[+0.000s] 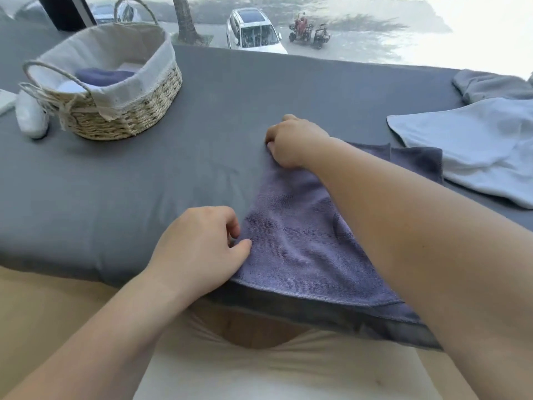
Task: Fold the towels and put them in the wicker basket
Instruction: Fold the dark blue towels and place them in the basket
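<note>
Hands first: the left hand (202, 249) sits by the near edge of the grey mattress (115, 183), thumb and forefinger pinching the left side of the purple towel (302, 241) close to its near corner. The right hand (294, 141) is further out, around the middle of the mattress. Its fingers are curled down and grip that same towel's far left corner, and the forearm crosses diagonally over the cloth. So both hands are clamped on the one left side.

The towel itself lies mostly flat, right of centre, with its stitched hem running along the near edge. A darker layer of it peeks out past the forearm on the far side.

The wicker basket (138, 111) stands near the far left corner with a white fabric liner (115, 47) turned over its rim. Inside is a folded purple towel (103, 76) with something white next to it. A white bottle-shaped thing (30, 116) lies just beside the basket on its left.

At the right edge a white towel (476, 145) is spread loosely, touching the purple one's far right corner, and a crumpled grey towel (490, 85) sits behind it by the far right corner. Past the far edge, a white car (253, 33) is parked outside.
</note>
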Tool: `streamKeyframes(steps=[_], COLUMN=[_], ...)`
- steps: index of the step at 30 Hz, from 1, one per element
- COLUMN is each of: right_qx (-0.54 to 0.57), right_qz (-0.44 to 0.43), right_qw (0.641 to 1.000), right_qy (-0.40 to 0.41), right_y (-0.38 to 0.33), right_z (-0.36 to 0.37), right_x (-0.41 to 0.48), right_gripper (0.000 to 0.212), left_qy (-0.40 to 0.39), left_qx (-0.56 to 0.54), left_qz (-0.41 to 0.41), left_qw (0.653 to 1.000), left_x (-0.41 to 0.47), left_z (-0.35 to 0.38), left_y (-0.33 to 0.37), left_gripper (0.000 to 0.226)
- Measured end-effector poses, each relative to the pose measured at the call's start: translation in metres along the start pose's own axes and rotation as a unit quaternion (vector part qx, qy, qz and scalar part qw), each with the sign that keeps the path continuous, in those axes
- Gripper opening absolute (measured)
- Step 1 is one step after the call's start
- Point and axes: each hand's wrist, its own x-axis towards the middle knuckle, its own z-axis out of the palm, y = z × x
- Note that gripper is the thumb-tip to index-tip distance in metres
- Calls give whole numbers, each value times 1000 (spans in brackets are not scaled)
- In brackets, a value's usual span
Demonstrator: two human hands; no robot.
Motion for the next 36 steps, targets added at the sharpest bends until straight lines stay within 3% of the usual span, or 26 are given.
streamKeyframes(steps=[4, 6, 10, 16, 19, 22, 26, 29, 32, 36], right_qx=[-40, -5, 111, 208, 254, 293, 258, 242, 240, 266], right_qz=[-12, -12, -28, -71, -89, -122, -126, -38, 61, 102], right_qw=[999, 997, 984, 972, 962, 947, 955, 955, 946, 946], right_qy=[30, 70, 137, 82, 43, 40, 79, 166, 208, 155], right_y=[-6, -8, -31, -82, -98, -107, -90, -56, -14, 29], right_z=[-7, -10, -18, -9, -2, -4, -1, 6, 14, 29], right_x=[4, 7, 18, 34, 38, 35, 24, 6, -13, -29], right_gripper=[23, 20, 36, 20, 37, 56, 41, 28, 25, 29], left_qy=[0, 9, 24, 18, 35, 40, 58, 91, 26, -77], left_qx=[-55, -87, -131, -99, -36, 45, 138, 67, 13, 40], left_qz=[-4, -27, -73, -150, -152, -133, -94, 21, 129, 152], left_qw=[999, 996, 988, 984, 987, 989, 984, 993, 991, 985], left_x=[2, 3, 6, 7, 10, 14, 21, 21, 16, 13], left_z=[-2, -7, -21, -39, -48, -57, -63, -52, -24, 9], left_y=[-1, -3, -19, -71, -93, -110, -98, -56, -7, 18], left_gripper=[18, 15, 13, 12, 14, 14, 20, 16, 26, 51])
